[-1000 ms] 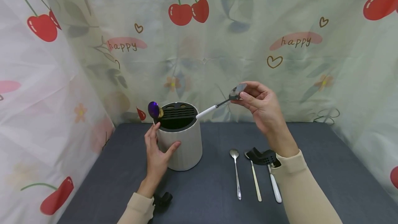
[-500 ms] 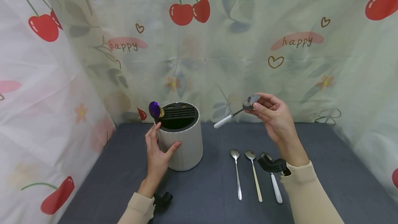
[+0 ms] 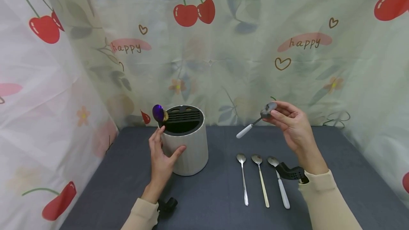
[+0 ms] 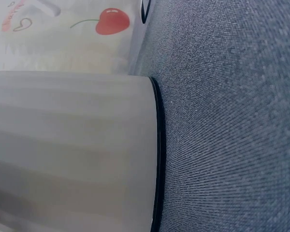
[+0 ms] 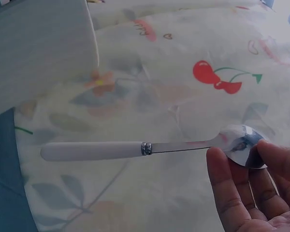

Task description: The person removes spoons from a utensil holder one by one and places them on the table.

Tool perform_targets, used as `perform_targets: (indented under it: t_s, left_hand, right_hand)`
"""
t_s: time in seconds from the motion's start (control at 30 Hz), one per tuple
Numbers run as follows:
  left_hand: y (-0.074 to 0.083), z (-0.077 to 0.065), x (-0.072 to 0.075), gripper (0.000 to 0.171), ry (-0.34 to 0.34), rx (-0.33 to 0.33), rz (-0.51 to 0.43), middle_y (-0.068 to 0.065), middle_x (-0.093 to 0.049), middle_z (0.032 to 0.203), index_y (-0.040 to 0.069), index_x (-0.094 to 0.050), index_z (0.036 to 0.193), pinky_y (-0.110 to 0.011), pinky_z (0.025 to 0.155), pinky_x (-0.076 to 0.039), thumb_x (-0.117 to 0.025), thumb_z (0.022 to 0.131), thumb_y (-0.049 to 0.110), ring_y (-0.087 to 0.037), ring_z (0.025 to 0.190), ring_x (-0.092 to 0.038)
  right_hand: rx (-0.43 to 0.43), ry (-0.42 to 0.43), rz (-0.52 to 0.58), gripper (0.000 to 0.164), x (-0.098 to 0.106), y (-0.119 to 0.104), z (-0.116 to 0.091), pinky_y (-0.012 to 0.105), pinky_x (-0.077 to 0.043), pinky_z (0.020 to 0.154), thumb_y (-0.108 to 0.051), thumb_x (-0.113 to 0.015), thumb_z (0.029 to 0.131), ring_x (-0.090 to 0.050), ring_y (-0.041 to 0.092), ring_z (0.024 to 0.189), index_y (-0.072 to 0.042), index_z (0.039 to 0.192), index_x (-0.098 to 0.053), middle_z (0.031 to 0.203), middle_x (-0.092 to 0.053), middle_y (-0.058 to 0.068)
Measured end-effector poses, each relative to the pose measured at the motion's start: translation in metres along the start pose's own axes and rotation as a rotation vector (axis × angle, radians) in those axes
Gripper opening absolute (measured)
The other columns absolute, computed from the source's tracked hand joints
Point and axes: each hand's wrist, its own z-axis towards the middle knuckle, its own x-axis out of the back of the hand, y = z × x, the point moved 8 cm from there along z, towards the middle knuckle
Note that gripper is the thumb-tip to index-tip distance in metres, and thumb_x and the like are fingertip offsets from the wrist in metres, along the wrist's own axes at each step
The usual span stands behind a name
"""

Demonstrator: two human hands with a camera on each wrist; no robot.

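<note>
A pale ribbed utensil holder (image 3: 191,153) with a black slotted lid stands upright on the table. My left hand (image 3: 162,162) holds it by the left side, thumb across the front and fingers up near the rim. A purple spoon (image 3: 158,113) and a gold-coloured piece (image 3: 165,115) stick up from its left edge. In the air to the right, my right hand (image 3: 295,127) pinches a white-handled spoon (image 5: 96,151) by its bowl between thumb and fingers. The handle points left and, in the head view, downward. Only the holder's lower wall shows in the left wrist view.
Below the right hand lie three spoons in a row: a silver one (image 3: 243,178), one with a cream handle (image 3: 262,180) and one with a white handle (image 3: 282,191). A dark cloth (image 3: 214,201) covers the table. Printed curtains (image 3: 211,52) enclose the back and sides.
My right hand has moved right and down with the spoon, away from the holder's rim. The spoons on the table are less covered by the wrist. My left hand stays put.
</note>
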Motion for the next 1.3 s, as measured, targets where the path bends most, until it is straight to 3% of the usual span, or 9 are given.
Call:
perform_targets:
  t_s: [0.2,0.63,1.03,1.3]
  left_hand:
    - [0.000,-0.001,0.000,0.097,-0.004,0.001,-0.006,-0.009,-0.026,0.161,0.039,-0.031,0.161,-0.071,0.115,-0.029,-0.088,0.086,0.018,-0.033,0.150,-0.029]
    - [0.001,-0.001,0.002,0.097,0.000,-0.002,-0.006,-0.010,-0.027,0.161,0.039,-0.031,0.161,-0.070,0.116,-0.029,-0.089,0.085,0.020,-0.033,0.150,-0.029]
    - [-0.001,0.000,0.001,0.097,0.003,-0.013,-0.017,-0.008,-0.027,0.161,0.038,-0.032,0.161,-0.069,0.116,-0.028,-0.088,0.086,0.017,-0.031,0.151,-0.028]
    - [-0.002,0.000,0.000,0.097,0.004,-0.012,-0.020,-0.008,-0.027,0.160,0.038,-0.032,0.161,-0.068,0.117,-0.027,-0.088,0.086,0.015,-0.030,0.151,-0.028]
  right_hand:
    - [0.013,0.007,-0.032,0.029,0.011,-0.002,-0.002,0.038,-0.061,0.083,0.016,-0.060,0.097,-0.075,0.024,0.094,0.004,0.121,-0.071,0.105,-0.073,0.012]
    - [-0.046,0.077,-0.126,0.029,0.041,-0.006,-0.010,0.034,-0.062,0.081,0.011,-0.064,0.097,-0.072,0.018,0.097,-0.001,0.123,-0.073,0.108,-0.072,0.006]
    - [-0.170,-0.080,-0.319,0.029,0.063,-0.002,-0.005,0.034,-0.062,0.080,0.006,-0.061,0.101,-0.069,0.016,0.091,-0.008,0.123,-0.074,0.099,-0.068,0.000]
    - [-0.244,-0.135,-0.438,0.030,0.079,0.000,-0.002,0.033,-0.062,0.076,0.004,-0.063,0.101,-0.072,0.019,0.089,-0.014,0.124,-0.073,0.101,-0.070,0.005]
